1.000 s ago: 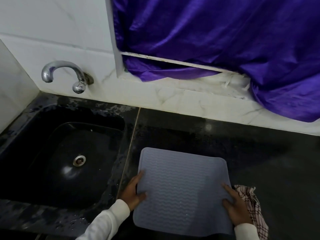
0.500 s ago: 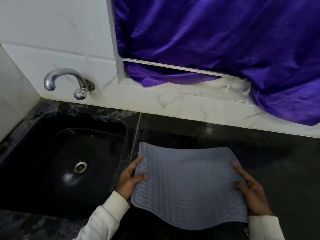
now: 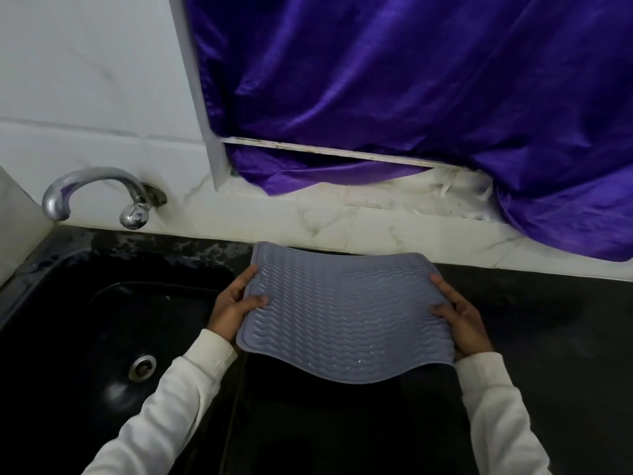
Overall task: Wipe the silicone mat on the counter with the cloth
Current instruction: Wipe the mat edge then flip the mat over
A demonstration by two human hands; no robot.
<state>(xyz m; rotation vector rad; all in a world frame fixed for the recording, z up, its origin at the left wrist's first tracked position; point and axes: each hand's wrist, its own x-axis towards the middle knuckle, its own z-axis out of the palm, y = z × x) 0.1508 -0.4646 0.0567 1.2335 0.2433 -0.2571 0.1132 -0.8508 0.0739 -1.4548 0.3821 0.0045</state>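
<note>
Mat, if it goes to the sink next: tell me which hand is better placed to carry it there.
Left, probably. The left hand grips the mat on its sink-side edge, right beside the sink. The right hand grips the far edge, over the counter.

No text, label, brand, number or sign can be read anywhere in the head view; the silicone mat (image 3: 346,313) carries only a raised wavy pattern, with no lettering on it; the tap (image 3: 99,197), the sink (image 3: 102,337), the counter (image 3: 548,337), the wall tiles (image 3: 85,80) and the purple curtain (image 3: 411,97) show no writing either.
</note>
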